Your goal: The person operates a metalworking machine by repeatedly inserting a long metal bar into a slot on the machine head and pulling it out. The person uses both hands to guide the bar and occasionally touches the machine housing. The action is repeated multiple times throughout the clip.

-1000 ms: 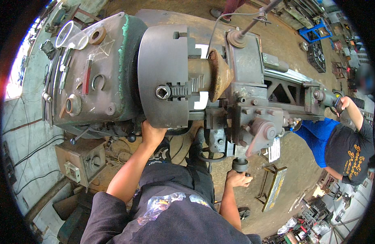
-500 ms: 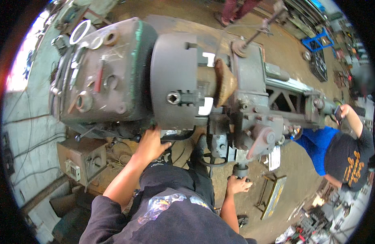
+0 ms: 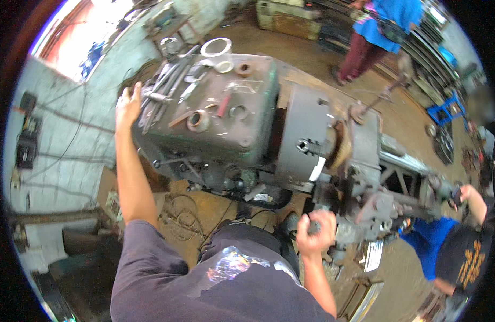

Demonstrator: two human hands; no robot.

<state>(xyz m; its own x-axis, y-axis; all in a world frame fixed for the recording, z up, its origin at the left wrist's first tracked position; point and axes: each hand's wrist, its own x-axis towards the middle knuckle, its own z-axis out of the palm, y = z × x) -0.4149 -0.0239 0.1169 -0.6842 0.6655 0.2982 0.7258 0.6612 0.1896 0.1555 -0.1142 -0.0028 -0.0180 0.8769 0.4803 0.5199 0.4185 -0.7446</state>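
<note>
A large grey lathe fills the middle, its headstock [image 3: 210, 137] on the left and its round chuck [image 3: 304, 129] on the right. My left hand [image 3: 128, 110] is stretched out at the headstock's far left end, fingers apart, beside several metal bars and wrenches [image 3: 169, 80]. Whether it touches any of them I cannot tell. Closer to my body, my right hand [image 3: 317, 236] is closed around a dark round knob [image 3: 314, 227] by the lathe's carriage [image 3: 365, 188]. Behind the chuck, a brown workpiece [image 3: 342, 145] is partly hidden.
On the headstock top lie a white ring [image 3: 216, 47], a rusty ring [image 3: 198, 121] and a red bar [image 3: 223, 105]. A co-worker in black and blue [image 3: 457, 241] stands at the right. Another person in blue [image 3: 387, 27] stands at the back. Cables [image 3: 186, 217] lie on the floor.
My left hand has left the headstock's front and reached to its far left end. My right hand has moved up from the lower handle to the knob. The view has shifted left.
</note>
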